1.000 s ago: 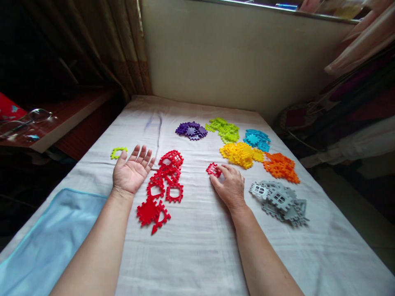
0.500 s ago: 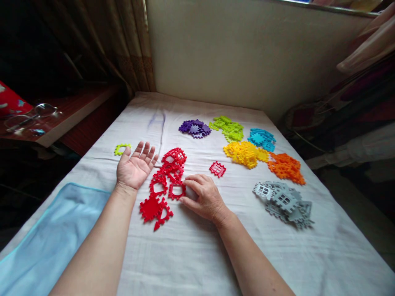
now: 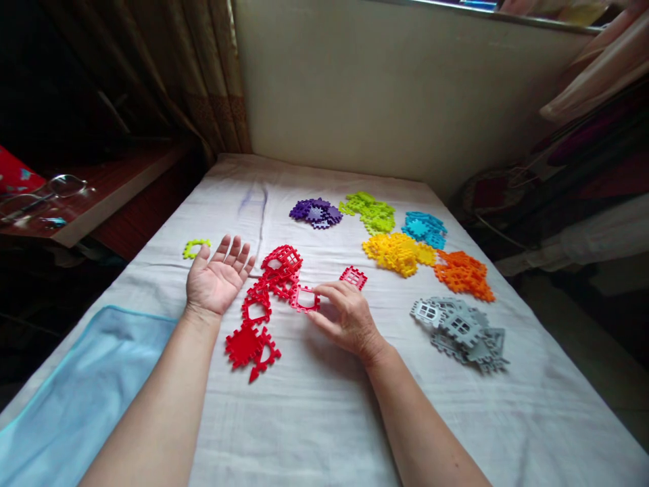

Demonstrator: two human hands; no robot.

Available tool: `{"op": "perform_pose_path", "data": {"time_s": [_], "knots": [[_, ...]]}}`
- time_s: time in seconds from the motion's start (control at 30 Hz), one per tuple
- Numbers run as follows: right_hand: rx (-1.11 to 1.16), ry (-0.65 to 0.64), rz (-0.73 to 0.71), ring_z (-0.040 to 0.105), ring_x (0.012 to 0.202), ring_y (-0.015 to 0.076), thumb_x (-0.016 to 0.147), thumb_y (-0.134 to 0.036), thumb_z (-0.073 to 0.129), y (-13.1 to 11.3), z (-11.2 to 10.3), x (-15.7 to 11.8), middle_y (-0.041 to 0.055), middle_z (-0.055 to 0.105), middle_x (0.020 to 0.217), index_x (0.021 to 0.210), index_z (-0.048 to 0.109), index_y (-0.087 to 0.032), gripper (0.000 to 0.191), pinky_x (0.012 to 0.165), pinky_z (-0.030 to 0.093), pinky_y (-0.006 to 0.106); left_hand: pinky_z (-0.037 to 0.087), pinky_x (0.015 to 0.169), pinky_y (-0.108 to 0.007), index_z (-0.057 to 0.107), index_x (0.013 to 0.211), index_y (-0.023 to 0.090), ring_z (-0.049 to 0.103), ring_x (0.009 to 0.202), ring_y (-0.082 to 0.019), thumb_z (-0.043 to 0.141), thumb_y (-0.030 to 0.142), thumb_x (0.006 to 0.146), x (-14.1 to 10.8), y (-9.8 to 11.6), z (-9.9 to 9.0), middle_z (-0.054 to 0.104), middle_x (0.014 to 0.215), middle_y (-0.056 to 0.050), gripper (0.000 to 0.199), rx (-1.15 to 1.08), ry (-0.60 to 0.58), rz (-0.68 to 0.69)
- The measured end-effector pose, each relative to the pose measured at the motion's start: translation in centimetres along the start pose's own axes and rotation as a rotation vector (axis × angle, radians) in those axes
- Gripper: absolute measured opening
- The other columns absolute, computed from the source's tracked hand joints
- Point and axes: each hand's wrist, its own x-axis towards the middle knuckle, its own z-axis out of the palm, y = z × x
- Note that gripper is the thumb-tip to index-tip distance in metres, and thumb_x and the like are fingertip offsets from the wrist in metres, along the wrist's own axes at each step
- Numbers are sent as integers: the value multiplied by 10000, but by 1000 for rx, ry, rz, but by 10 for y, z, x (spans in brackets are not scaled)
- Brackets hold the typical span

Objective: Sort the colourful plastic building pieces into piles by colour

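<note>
Thumb and index finger set narrowly, the right hand [image 3: 349,319] pinches the right side of a red square toothed plastic frame [image 3: 304,308] at the right edge of a loose heap of red toothed plastic pieces [image 3: 278,274]. The hold probably favors the rim because the frame's middle is hollow; whether it is lifted is unclear. Left of the heap, the left hand [image 3: 215,284] is palm up, fingers loosely spread, gripping nothing visible.

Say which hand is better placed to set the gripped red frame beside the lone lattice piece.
Likely the right hand: it grips the frame near the lattice piece; the left hand is farther, palm up.
</note>
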Motion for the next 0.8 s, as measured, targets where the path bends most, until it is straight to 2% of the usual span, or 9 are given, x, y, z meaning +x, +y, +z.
{"op": "perform_pose_path", "data": {"time_s": [0.17, 0.27, 0.47, 0.8], "knots": [[-232, 219, 247, 632, 1046, 260, 836, -370, 664, 25, -11, -4, 96, 719, 1104, 1107, 694, -229, 307, 974, 454, 416, 516, 1004, -444, 673, 1016, 238, 665, 1129, -212, 459, 456, 947, 1, 0, -2, 731, 1141, -58, 313, -12, -8, 1], [-326, 284, 353, 627, 1013, 260, 849, -382, 649, 38, -14, -9, 99, 721, 1094, 1112, 693, -210, 317, 952, 442, 406, 519, 1001, -447, 673, 1028, 237, 667, 1123, -212, 457, 451, 945, 2, 0, -3, 737, 1124, -57, 316, -22, -11, -7], [-393, 290, 436, 605, 1004, 264, 846, -379, 628, 48, -15, -14, 96, 717, 1072, 1099, 696, -206, 314, 903, 425, 390, 539, 968, -426, 675, 1002, 218, 685, 1071, -199, 397, 463, 971, 1, 0, -1, 745, 1084, -60, 372, -33, -12, -6], [-407, 285, 444, 579, 1038, 274, 840, -366, 617, 51, -13, -16, 100, 691, 1116, 1058, 710, -222, 277, 907, 421, 415, 524, 993, -462, 673, 1055, 225, 671, 1117, -219, 444, 442, 957, 3, -1, -5, 739, 1114, -67, 331, -54, -28, -5]]}}
